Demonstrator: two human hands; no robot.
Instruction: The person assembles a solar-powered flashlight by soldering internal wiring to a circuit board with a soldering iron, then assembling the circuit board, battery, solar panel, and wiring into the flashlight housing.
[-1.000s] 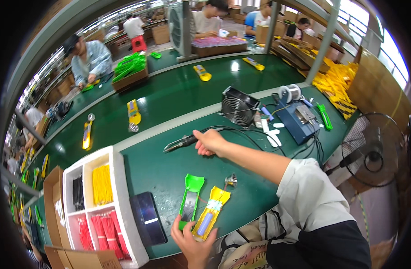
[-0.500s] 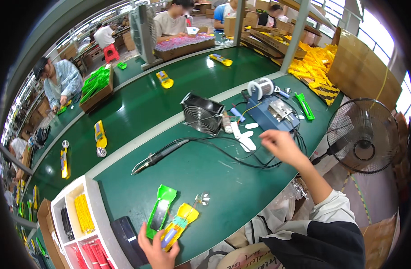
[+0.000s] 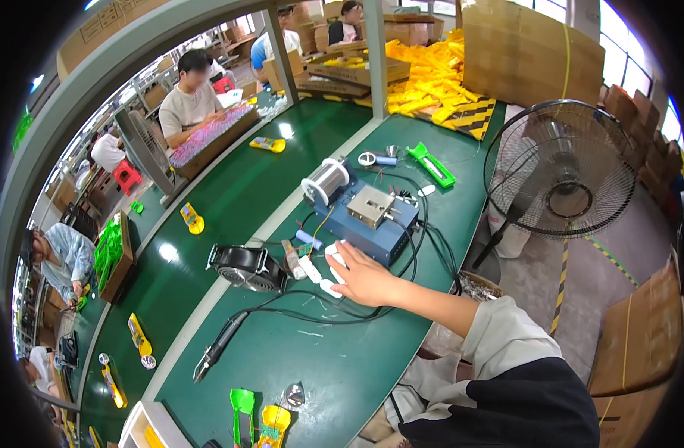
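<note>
My right hand (image 3: 363, 278) reaches over the bench with its fingers stretched out, on a small group of white oval pieces (image 3: 331, 287); whether it grips one is hidden under the fingers. Beside them lies a blue-purple cylinder (image 3: 309, 239) with thin wires. At the lower edge lie a green plastic casing (image 3: 242, 407) and a yellow casing (image 3: 275, 418) with a green circuit board in it. A shiny reflector cup (image 3: 293, 394) sits next to the yellow casing. My left hand is out of the picture.
A blue soldering station (image 3: 375, 224) with a solder spool (image 3: 327, 181) stands beyond my hand. The soldering iron (image 3: 221, 345) trails a black cable. A small black fan (image 3: 248, 267) is left of it; a large fan (image 3: 562, 172) stands right. Yellow units lie on the green conveyor (image 3: 230, 183).
The view has swung to the right. My right hand has come down onto the white oval pieces. My left hand, earlier at the green and yellow casings, has left the picture.
</note>
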